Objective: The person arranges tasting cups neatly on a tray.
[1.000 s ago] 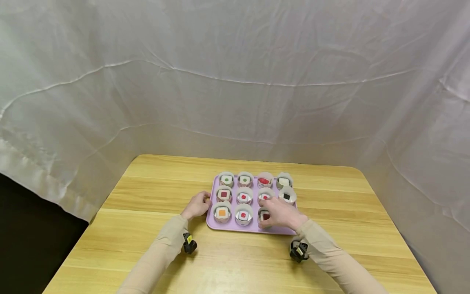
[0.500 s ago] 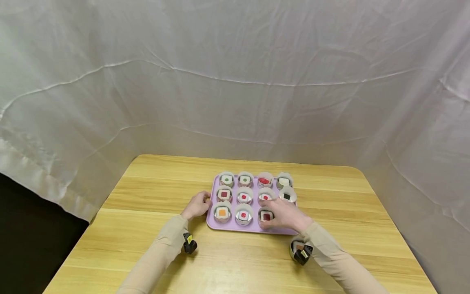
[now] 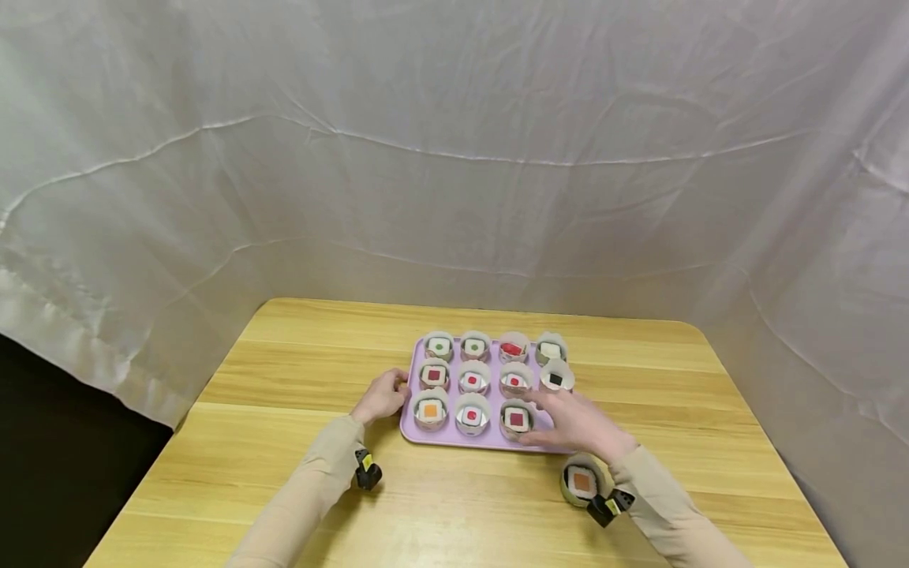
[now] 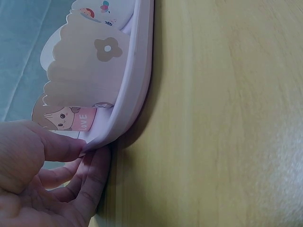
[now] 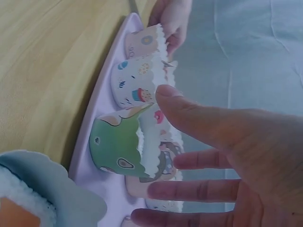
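Note:
My left hand (image 3: 382, 396) pinches the left rim of a lilac tray (image 4: 137, 71), thumb on top and fingers beneath. Paper baking cups, each with a sushi-like piece inside, stand on the tray in rows. My right hand (image 3: 574, 418) is over the tray's right side with its fingers spread and holds nothing. Just left of it is a green paper cup (image 5: 116, 144) in the front row, containing a sushi roll (image 3: 517, 419) with a dark red centre. Below my right wrist, another sushi roll (image 3: 582, 481) with an orange centre sits in a cup (image 5: 45, 177) on the table.
The wooden table (image 3: 312, 347) has pale curtain (image 3: 454, 197) hanging behind and at the sides. A black wrist camera (image 3: 609, 507) hangs from the right sleeve close to the cup on the table. Another wrist camera (image 3: 367, 471) is at the left sleeve.
My right hand has drawn back to the right from the green front-row cup, its fingers opening. More of that cup and of the one on the table shows. My left hand has stayed in place.

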{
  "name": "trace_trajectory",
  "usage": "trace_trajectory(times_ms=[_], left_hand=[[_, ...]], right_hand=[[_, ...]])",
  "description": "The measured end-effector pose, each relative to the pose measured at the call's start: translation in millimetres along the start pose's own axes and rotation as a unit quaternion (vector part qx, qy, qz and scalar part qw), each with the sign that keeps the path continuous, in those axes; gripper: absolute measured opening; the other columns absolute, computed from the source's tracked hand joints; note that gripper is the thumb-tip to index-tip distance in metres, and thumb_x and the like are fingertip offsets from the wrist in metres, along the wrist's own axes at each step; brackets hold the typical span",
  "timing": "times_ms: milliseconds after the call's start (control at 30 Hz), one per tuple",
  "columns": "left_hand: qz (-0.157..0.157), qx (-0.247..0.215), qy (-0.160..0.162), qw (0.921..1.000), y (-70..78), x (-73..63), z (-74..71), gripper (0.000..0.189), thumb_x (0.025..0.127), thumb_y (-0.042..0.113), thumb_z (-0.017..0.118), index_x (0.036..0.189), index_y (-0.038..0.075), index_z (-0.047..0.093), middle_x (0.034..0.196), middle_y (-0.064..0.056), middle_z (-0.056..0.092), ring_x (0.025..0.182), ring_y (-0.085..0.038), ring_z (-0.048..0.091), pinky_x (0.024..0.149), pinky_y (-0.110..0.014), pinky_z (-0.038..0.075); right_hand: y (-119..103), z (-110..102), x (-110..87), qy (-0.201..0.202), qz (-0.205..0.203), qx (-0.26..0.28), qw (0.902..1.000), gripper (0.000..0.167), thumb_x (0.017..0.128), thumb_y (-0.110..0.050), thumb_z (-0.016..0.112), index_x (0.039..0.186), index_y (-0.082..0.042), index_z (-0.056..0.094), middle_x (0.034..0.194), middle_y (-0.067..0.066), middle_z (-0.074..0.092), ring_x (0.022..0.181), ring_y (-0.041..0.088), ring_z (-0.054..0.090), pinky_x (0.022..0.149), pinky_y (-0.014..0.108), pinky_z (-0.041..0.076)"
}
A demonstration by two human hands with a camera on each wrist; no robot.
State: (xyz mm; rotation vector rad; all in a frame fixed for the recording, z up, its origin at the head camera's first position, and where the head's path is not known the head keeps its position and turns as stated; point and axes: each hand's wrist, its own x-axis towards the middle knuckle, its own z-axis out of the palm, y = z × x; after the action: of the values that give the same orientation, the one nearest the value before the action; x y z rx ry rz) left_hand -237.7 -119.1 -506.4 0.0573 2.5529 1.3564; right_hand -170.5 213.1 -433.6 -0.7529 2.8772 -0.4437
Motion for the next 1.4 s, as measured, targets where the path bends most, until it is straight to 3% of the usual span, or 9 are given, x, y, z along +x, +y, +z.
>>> trace_trajectory(times_ms=[67,333,600,767,867,1100,1233,1400], left_hand=[[0.0,-0.001,0.0,1.0,0.5,-0.2,-0.1,0.035,0.097,-0.001,0.052,0.13,-0.011,0.054,0.1,-0.02,0.065,0.085,-0.022,0.061,0.068,-0.026,0.055],[0.003,-0.002,0.002,1.0,1.3,-0.7,-0.7,0.033,0.097,-0.001,0.051,0.128,-0.011,0.055,0.097,-0.019,0.064,0.082,-0.02,0.059,0.065,-0.023,0.051],[0.0,-0.004,0.004,1.0,0.6,-0.5,0.1,0.033,0.097,-0.001,0.051,0.128,-0.011,0.055,0.096,-0.018,0.064,0.08,-0.019,0.058,0.064,-0.023,0.049],[0.001,0.002,0.004,1.0,-0.3,-0.7,0.3,0.033,0.097,0.0,0.05,0.128,-0.011,0.054,0.095,-0.018,0.063,0.08,-0.019,0.058,0.063,-0.023,0.048],[0.0,0.003,0.004,1.0,0.1,-0.8,0.7,0.033,0.097,0.0,0.05,0.128,-0.01,0.055,0.095,-0.017,0.063,0.08,-0.019,0.057,0.063,-0.022,0.047],[-0.002,0.001,0.006,1.0,0.8,-0.9,1.1,0.033,0.097,0.0,0.051,0.128,-0.01,0.055,0.096,-0.018,0.063,0.082,-0.019,0.058,0.064,-0.022,0.048],[-0.002,0.002,0.005,1.0,0.6,-1.0,0.8,0.034,0.097,0.0,0.051,0.129,-0.01,0.055,0.097,-0.019,0.064,0.082,-0.02,0.059,0.064,-0.023,0.05],[0.0,0.004,0.007,1.0,0.5,-1.0,0.6,0.033,0.097,0.0,0.051,0.129,-0.01,0.055,0.097,-0.019,0.064,0.081,-0.02,0.059,0.064,-0.024,0.05]], right_hand=[[2,-2,-4.9,0.004,-0.005,-0.008,0.9999,0.066,0.082,-0.048,0.079,0.132,-0.007,0.062,0.127,0.014,0.07,0.109,0.034,0.068,0.088,0.053,0.058],[8,-7,-21.4,-0.019,0.019,0.029,0.9992,0.073,0.08,-0.058,0.076,0.133,-0.01,0.06,0.115,0.013,0.07,0.095,0.028,0.067,0.071,0.04,0.055],[15,-5,-37.4,-0.064,0.026,0.088,0.9938,0.081,0.079,-0.057,0.078,0.138,-0.005,0.056,0.122,0.017,0.066,0.096,0.025,0.063,0.079,0.042,0.054],[23,-4,-48.3,-0.092,0.019,0.143,0.9853,0.08,0.081,-0.049,0.08,0.14,-0.003,0.052,0.125,0.021,0.061,0.103,0.031,0.061,0.084,0.047,0.054],[29,-3,-54.0,-0.093,0.007,0.158,0.983,0.079,0.081,-0.046,0.081,0.139,-0.002,0.052,0.127,0.021,0.061,0.107,0.034,0.062,0.087,0.048,0.054],[38,3,-63.1,-0.095,-0.003,0.186,0.9779,0.079,0.076,-0.04,0.086,0.137,-0.003,0.052,0.128,0.017,0.06,0.102,0.022,0.056,0.081,0.033,0.051],[42,6,-66.3,-0.106,0.002,0.209,0.9723,0.077,0.075,-0.037,0.088,0.135,-0.004,0.052,0.128,0.016,0.059,0.106,0.025,0.055,0.085,0.036,0.051],[45,10,-69.5,-0.097,-0.01,0.205,0.9739,0.074,0.075,-0.036,0.088,0.132,-0.005,0.054,0.127,0.014,0.059,0.109,0.026,0.055,0.09,0.039,0.052]])
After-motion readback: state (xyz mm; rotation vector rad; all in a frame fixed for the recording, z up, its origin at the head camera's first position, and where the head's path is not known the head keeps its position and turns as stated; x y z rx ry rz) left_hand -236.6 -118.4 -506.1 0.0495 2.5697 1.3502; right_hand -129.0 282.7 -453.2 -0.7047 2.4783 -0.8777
